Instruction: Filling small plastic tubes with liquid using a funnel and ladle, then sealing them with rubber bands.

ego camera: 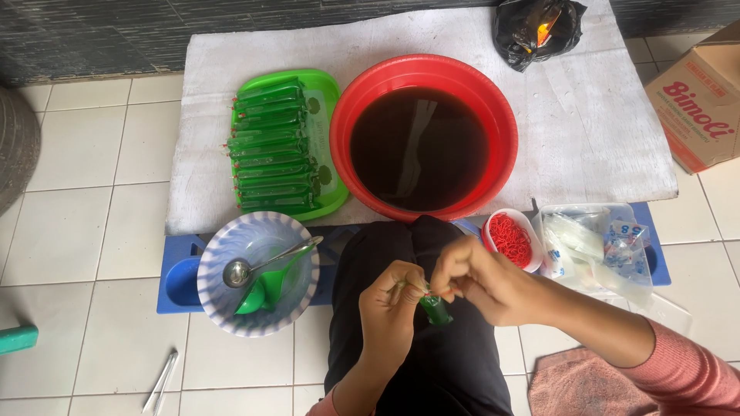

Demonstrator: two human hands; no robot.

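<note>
In the head view, a small green-filled plastic pouch (436,310) is held over the lap, its top pinched between the fingertips of the left hand (393,304) and the right hand (482,281); its body hangs just below them. A red basin (344,123) of dark liquid is seen near the front edge of the white board (586,108), a green tray (327,92) of filled pouches touching it. Open tiled floor lies at the left.

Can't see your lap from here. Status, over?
Left hand grips green pouch; right hand pinches its top. Red basin of dark liquid ahead. Nothing in the way.
</note>
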